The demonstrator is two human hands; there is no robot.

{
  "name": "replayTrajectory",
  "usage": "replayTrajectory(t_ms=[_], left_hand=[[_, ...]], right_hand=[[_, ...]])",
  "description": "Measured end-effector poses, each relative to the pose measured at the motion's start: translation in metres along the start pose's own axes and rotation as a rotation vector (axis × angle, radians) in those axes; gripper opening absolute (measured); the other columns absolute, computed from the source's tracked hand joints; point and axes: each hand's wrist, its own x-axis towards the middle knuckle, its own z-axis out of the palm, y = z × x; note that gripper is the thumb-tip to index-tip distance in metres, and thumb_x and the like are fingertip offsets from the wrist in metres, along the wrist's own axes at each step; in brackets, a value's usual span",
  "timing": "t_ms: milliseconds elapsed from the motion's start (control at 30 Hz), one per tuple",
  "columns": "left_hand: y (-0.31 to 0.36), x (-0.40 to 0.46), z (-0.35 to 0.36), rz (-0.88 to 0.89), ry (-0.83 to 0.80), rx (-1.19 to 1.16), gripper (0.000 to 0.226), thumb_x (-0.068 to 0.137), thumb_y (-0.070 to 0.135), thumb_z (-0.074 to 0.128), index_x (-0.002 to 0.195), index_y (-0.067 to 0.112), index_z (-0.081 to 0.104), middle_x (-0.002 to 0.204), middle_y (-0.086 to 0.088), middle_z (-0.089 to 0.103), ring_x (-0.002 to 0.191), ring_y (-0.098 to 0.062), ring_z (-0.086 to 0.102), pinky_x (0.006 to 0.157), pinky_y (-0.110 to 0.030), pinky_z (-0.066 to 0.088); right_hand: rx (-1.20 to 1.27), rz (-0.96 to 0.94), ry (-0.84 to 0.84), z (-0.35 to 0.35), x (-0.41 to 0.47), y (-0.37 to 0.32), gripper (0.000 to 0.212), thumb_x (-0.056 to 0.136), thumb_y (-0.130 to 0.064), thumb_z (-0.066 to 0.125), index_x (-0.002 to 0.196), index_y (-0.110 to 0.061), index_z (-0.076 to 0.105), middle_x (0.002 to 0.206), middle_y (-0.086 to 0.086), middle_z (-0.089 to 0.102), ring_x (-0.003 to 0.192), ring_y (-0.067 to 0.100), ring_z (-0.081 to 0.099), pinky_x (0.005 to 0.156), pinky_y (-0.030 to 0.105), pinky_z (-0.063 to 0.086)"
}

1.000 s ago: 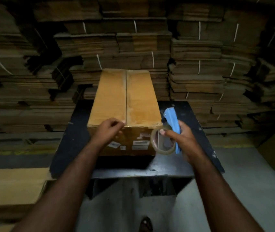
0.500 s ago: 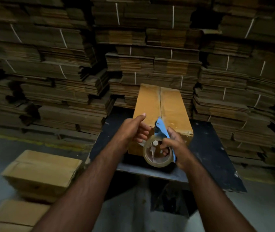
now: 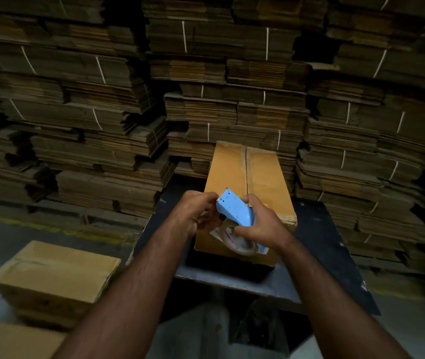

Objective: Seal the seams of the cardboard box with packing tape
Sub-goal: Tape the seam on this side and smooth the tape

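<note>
A long brown cardboard box (image 3: 265, 177) lies on a dark table (image 3: 322, 244), its top flaps closed with an open centre seam running away from me. My right hand (image 3: 263, 224) grips a blue tape dispenser (image 3: 234, 209) with a roll of clear tape (image 3: 237, 242) above the box's near end. My left hand (image 3: 195, 211) is beside the dispenser's toothed front end, fingers curled there; whether they pinch the tape end is hidden.
Tall stacks of flattened, strapped cardboard (image 3: 206, 73) fill the whole background behind the table. Two closed boxes (image 3: 56, 275) sit stacked on the floor at the lower left. Grey concrete floor (image 3: 413, 332) shows to the right of the table.
My left hand left the box's near edge and came to the dispenser's front. My right hand tilted the dispenser over the box. My view swung left and upward.
</note>
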Motion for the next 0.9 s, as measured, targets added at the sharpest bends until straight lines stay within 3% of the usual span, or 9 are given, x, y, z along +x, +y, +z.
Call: replayTrajectory(t_ms=[100, 200, 300, 367, 467, 633, 800, 900], left_hand=[[0.009, 0.017, 0.011, -0.004, 0.015, -0.005, 0.016, 0.086, 0.026, 0.069, 0.086, 0.01, 0.071, 0.063, -0.002, 0.068, 0.072, -0.026, 0.065, 0.059, -0.027, 0.045], [0.016, 0.035, 0.021, -0.008, 0.009, -0.013, 0.029, 0.086, 0.037, 0.075, 0.099, 0.01, 0.071, 0.063, 0.001, 0.073, 0.074, -0.022, 0.068, 0.064, -0.03, 0.049], [0.022, 0.052, 0.031, -0.001, 0.038, -0.037, 0.033, 0.083, 0.034, 0.078, 0.104, 0.009, 0.072, 0.074, -0.001, 0.077, 0.084, -0.02, 0.071, 0.067, -0.034, 0.053], [0.027, 0.064, 0.038, 0.013, 0.065, -0.035, 0.03, 0.083, 0.028, 0.078, 0.104, 0.008, 0.073, 0.075, -0.001, 0.077, 0.08, -0.017, 0.072, 0.065, -0.033, 0.055], [0.034, 0.081, 0.05, 0.077, 0.157, 0.039, 0.019, 0.084, 0.016, 0.075, 0.1, 0.005, 0.073, 0.084, -0.01, 0.077, 0.075, -0.016, 0.071, 0.066, -0.031, 0.055], [0.03, 0.109, 0.064, 0.204, 0.387, 0.106, 0.013, 0.09, 0.016, 0.071, 0.087, 0.003, 0.072, 0.063, -0.006, 0.064, 0.05, -0.011, 0.054, 0.048, -0.024, 0.044], [0.01, 0.124, 0.04, 0.139, 0.56, 0.01, 0.012, 0.092, 0.016, 0.069, 0.083, 0.008, 0.07, 0.068, -0.003, 0.065, 0.052, -0.007, 0.054, 0.048, -0.021, 0.049], [-0.01, 0.133, 0.03, 0.098, 0.567, 0.057, 0.012, 0.093, 0.019, 0.068, 0.089, 0.008, 0.07, 0.072, -0.004, 0.066, 0.055, -0.009, 0.055, 0.047, -0.021, 0.048]], right_hand=[[-0.031, -0.03, -0.009, -0.014, 0.014, 0.005, 0.07, 0.072, -0.034, 0.084, 0.127, -0.033, 0.039, 0.11, -0.001, 0.059, 0.092, 0.016, 0.06, 0.074, 0.037, 0.056], [-0.013, -0.08, -0.003, -0.029, 0.031, 0.015, 0.071, 0.069, -0.043, 0.085, 0.124, -0.038, 0.042, 0.108, -0.004, 0.06, 0.09, 0.01, 0.06, 0.07, 0.031, 0.056], [0.031, -0.095, -0.031, -0.044, 0.052, 0.027, 0.07, 0.07, -0.047, 0.085, 0.124, -0.041, 0.041, 0.107, -0.009, 0.057, 0.09, 0.008, 0.06, 0.067, 0.03, 0.06], [0.029, -0.115, -0.043, -0.054, 0.068, 0.037, 0.068, 0.071, -0.048, 0.084, 0.124, -0.043, 0.041, 0.105, -0.012, 0.055, 0.088, 0.008, 0.06, 0.064, 0.028, 0.059], [-0.013, -0.147, -0.044, -0.064, 0.094, 0.052, 0.07, 0.071, -0.05, 0.083, 0.128, -0.043, 0.042, 0.11, -0.006, 0.056, 0.087, 0.006, 0.057, 0.064, 0.028, 0.058], [-0.152, -0.189, -0.122, -0.079, 0.131, 0.066, 0.074, 0.07, -0.059, 0.08, 0.132, -0.036, 0.049, 0.114, -0.004, 0.056, 0.092, 0.01, 0.054, 0.072, 0.03, 0.056], [-0.382, -0.225, -0.229, -0.101, 0.151, 0.091, 0.08, 0.071, -0.063, 0.077, 0.139, -0.03, 0.05, 0.12, -0.004, 0.058, 0.098, 0.011, 0.052, 0.07, 0.025, 0.047], [-0.443, -0.179, -0.315, -0.093, 0.159, 0.097, 0.084, 0.071, -0.062, 0.077, 0.142, -0.03, 0.047, 0.118, -0.007, 0.054, 0.099, 0.01, 0.051, 0.068, 0.023, 0.044]])
